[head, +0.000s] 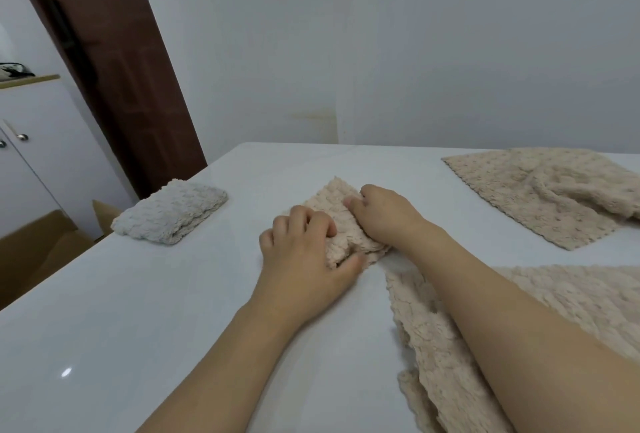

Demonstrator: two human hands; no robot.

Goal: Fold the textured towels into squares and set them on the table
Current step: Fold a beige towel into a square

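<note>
the white table (145, 328) has lots of bare room on my left, up to its left edge. a folded white towel (171, 213) sits there. in the middle, my left hand (304, 259) and right hand (382, 213) both curl tight around the small beige towel (334, 200). more beige towels (540, 190) lie right.

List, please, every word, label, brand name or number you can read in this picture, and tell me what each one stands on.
None: no readable text appears anywhere in the view.
The beige towel under the left hand and right hand shows no tag or label.
The folded white towel and the white table bear no print.
The dark object on the cabinet is too blurred to tell.
</note>
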